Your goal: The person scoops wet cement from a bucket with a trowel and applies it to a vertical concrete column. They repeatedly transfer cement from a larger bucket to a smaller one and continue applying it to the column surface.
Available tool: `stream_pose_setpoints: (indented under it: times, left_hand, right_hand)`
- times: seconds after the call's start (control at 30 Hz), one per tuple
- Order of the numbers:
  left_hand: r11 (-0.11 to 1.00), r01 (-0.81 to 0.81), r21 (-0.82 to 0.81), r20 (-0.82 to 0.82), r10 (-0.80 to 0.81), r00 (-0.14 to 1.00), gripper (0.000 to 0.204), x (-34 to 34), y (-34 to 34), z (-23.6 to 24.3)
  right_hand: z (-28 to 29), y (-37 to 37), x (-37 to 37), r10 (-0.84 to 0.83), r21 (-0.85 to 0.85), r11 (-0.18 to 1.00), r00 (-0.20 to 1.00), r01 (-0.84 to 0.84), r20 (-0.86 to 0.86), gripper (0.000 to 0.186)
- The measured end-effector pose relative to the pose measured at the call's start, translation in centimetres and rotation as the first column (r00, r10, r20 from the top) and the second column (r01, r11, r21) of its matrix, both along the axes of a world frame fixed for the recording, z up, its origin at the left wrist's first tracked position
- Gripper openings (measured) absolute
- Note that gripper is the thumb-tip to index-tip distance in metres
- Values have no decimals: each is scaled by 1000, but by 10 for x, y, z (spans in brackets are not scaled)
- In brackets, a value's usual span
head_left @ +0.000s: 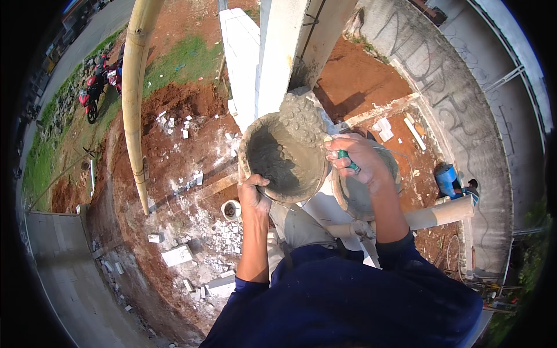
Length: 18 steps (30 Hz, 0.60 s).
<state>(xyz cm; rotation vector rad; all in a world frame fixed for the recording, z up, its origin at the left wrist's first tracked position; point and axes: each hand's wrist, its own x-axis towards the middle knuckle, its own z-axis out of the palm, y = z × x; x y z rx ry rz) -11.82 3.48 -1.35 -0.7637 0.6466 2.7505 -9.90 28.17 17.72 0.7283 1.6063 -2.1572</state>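
My left hand (254,195) grips the near-left rim of a round bucket (282,164) of wet grey mortar, its thumb over the edge. My right hand (355,159) is closed on a green-handled tool (343,162) just right of the bucket; its working end is hidden, likely in or behind the mortar. A lumpy heap of mortar (301,116) sits at the bucket's far right, against the foot of a concrete column (319,46). Partly under my right hand is another grey, mortar-smeared container or board (368,197), too covered to tell which.
I am high above red soil scattered with white block rubble (177,255). A bamboo pole (133,116) rises on the left, a horizontal pole (435,213) crosses at right. White blocks (241,58) stand beside the column. A graffitied wall (458,104), blue drum (447,180) and motorbikes (98,87) are farther off.
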Motion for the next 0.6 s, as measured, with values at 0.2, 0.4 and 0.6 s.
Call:
stream_pose_setpoints:
  times: [0.2, 0.4, 0.6]
  left_hand:
    - [999, -9, -36, -14, 9, 1000, 76, 19, -10, 4]
    - [997, 31, -74, -52, -35, 998, 69, 27, -17, -4]
    - [997, 3, -79, 9, -2, 1000, 77, 44, -33, -6]
  right_hand:
    - [2, 7, -83, -131, 109, 981, 962, 161, -237, 7]
    - [-81, 21, -229, 73, 782, 583, 944, 221, -321, 21]
    - [-91, -3, -225, 55, 798, 306, 827, 520, -560, 31]
